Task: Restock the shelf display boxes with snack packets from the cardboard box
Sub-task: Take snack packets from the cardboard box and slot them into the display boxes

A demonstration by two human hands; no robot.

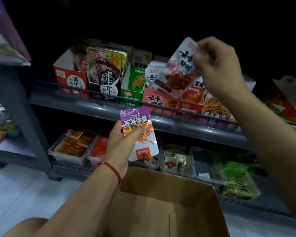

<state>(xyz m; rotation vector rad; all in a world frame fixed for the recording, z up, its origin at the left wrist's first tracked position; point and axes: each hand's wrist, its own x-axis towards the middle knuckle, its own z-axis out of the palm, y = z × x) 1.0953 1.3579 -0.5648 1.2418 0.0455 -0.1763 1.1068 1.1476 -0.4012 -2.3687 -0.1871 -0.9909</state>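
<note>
Dim, black upper background — soft blur, wide-angle bowing.

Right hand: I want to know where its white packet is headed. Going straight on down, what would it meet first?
Probably the white packets standing in the red display box just under the right hand and its held packet; depth is uncertain.

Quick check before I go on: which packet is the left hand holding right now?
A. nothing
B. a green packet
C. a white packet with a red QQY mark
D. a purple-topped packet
D: the left hand grips the purple-topped packet in front of the shelf edge, above the cardboard box, while the right hand pinches the white packet.
</note>
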